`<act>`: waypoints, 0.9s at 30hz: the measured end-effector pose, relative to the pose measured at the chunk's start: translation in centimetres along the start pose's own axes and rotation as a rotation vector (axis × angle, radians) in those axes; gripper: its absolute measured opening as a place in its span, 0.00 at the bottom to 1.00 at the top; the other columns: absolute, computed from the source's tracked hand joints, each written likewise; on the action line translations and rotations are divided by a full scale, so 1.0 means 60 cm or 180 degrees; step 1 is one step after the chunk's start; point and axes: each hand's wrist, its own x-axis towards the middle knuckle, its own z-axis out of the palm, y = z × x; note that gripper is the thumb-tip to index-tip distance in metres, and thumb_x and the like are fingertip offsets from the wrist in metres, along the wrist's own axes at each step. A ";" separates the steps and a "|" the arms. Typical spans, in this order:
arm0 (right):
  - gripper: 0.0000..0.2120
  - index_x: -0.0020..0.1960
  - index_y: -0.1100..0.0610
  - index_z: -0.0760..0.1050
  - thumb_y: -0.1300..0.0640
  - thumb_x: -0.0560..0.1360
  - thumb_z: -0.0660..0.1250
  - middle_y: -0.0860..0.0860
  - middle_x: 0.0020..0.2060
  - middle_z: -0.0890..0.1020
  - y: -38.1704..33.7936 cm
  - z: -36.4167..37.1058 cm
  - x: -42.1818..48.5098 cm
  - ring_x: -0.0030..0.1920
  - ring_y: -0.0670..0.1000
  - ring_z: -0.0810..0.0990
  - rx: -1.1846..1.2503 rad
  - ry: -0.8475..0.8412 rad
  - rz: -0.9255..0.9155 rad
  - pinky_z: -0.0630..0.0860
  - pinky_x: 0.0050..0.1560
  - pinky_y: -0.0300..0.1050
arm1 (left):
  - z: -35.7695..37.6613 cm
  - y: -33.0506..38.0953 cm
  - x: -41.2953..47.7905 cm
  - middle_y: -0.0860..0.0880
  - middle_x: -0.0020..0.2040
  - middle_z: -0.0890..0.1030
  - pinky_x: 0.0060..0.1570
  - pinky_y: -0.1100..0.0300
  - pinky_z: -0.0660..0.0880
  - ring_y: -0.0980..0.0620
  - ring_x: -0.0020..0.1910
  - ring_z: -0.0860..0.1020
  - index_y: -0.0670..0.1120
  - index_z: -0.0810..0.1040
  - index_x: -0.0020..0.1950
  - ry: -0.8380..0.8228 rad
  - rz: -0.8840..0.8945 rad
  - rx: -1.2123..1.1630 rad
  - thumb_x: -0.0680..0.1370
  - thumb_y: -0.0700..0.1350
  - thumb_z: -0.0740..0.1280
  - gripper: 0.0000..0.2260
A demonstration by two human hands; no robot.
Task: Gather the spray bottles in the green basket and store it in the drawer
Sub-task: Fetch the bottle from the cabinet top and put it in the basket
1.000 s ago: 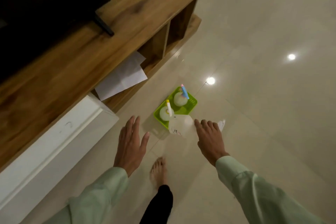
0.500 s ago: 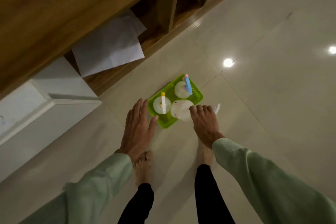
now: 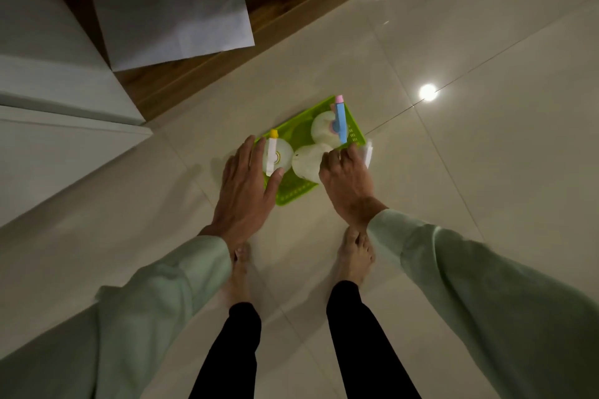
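Note:
A green basket (image 3: pixel 293 194) sits on the tiled floor just ahead of my bare feet. Two white spray bottles stand in it: one with a yellow-tipped nozzle (image 3: pixel 282 155) at the left, one with a blue and pink nozzle (image 3: pixel 324 131) at the far right. A third white bottle (image 3: pixel 309 162) rests in the basket's near right part, and my right hand (image 3: pixel 346 181) grips its top, its white trigger poking out beyond my fingers. My left hand (image 3: pixel 243 191) is spread open over the basket's left edge; whether it touches, I cannot tell.
A white drawer (image 3: pixel 64 91) stands pulled open at the left, close to the basket. Behind it a low wooden shelf (image 3: pixel 201 74) holds loose paper sheets (image 3: pixel 168 6). A ceiling light glares off the glossy floor (image 3: pixel 427 92) to the right.
I have bent lower toward the floor. My right hand brought the third bottle down into the basket. My left hand moved forward onto the basket's left side.

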 end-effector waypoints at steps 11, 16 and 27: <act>0.14 0.59 0.58 0.80 0.60 0.77 0.62 0.58 0.55 0.82 -0.031 -0.002 0.022 0.60 0.60 0.78 -0.0413 0.0172 -0.0164 0.65 0.71 0.58 | 0.005 -0.005 0.010 0.42 0.80 0.61 0.75 0.48 0.59 0.43 0.78 0.62 0.43 0.59 0.79 0.0045 -0.0040 -0.0153 0.83 0.53 0.59 0.27; 0.15 0.63 0.60 0.78 0.60 0.78 0.60 0.59 0.56 0.82 -0.043 0.009 0.022 0.62 0.60 0.77 -0.0449 0.0304 -0.0399 0.57 0.77 0.62 | 0.010 -0.003 0.008 0.41 0.79 0.62 0.75 0.47 0.61 0.42 0.78 0.63 0.43 0.59 0.79 0.0032 -0.0140 -0.0241 0.83 0.52 0.60 0.27; 0.25 0.71 0.59 0.68 0.55 0.76 0.67 0.61 0.71 0.70 -0.017 0.014 -0.017 0.66 0.62 0.72 0.2155 0.1268 0.0803 0.73 0.60 0.56 | 0.004 0.004 0.001 0.42 0.80 0.61 0.76 0.47 0.60 0.43 0.79 0.61 0.44 0.58 0.80 0.0065 -0.0231 -0.0358 0.83 0.52 0.60 0.28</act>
